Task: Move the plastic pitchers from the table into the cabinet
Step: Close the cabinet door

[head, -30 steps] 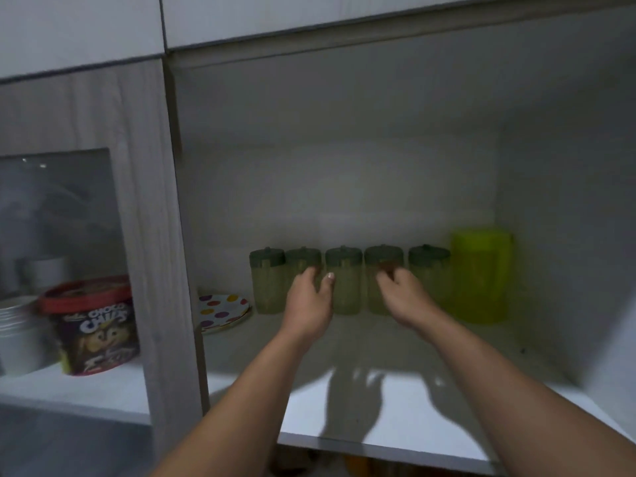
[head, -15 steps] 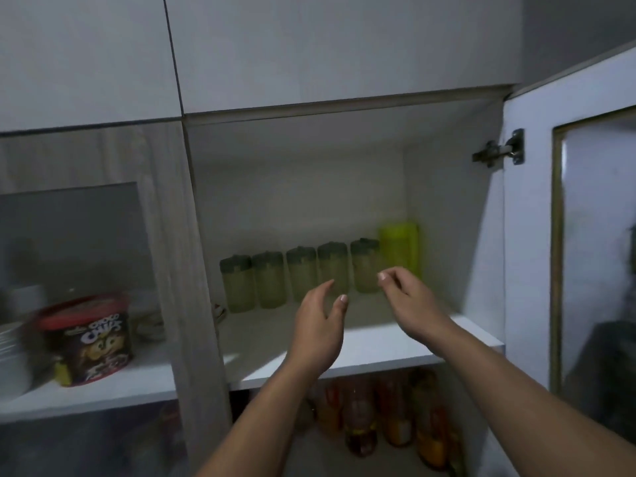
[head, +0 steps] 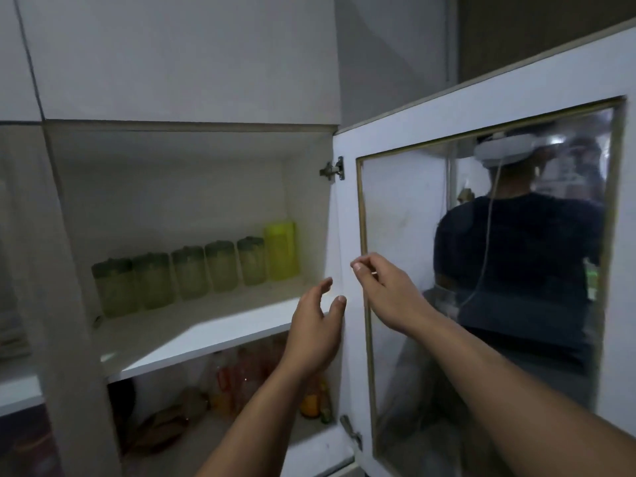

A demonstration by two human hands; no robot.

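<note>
Five pale green plastic pitchers (head: 186,278) with dark lids stand in a row at the back of the white cabinet shelf (head: 206,330), a brighter yellow-green pitcher (head: 280,250) just right of them. In front of the shelf's right end, the left hand (head: 315,330) hovers, fingers loosely spread. The right hand (head: 385,290), fingers lightly curled and seemingly holding nothing, reaches before the open glass door (head: 347,218).

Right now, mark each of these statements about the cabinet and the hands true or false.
1. Five dark-lidded pitchers stand in a row on the shelf. True.
2. The left hand grips a pitcher. False: it holds nothing.
3. The yellow-green pitcher stands at the right end of the row. True.
4. The cabinet door is closed. False: it stands open.
5. The right hand is in front of the door. True.
</note>
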